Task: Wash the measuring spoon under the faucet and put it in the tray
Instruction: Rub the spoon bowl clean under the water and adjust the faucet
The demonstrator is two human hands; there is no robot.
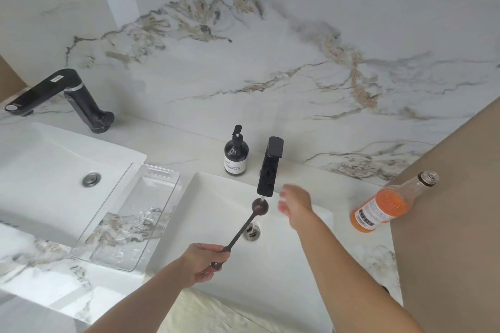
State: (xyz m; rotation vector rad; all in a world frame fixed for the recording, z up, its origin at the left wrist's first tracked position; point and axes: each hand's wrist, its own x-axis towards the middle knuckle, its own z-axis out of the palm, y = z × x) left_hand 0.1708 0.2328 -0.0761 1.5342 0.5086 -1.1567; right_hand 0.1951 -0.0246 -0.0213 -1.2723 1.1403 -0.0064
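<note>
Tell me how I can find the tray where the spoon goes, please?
Look at the white marble counter with two white sinks set in it. Between the left sink and the right sink, where the water runs, lies the tray, long and flat. It is the only see-through thing there, with a slot handle at its far end and water drops inside.

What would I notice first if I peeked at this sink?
Probably the brown measuring spoon, held by the left hand right under the black faucet in the middle, with water hitting its bowl. Next, the orange bottle at the right, and the clear tray at the left.
</note>
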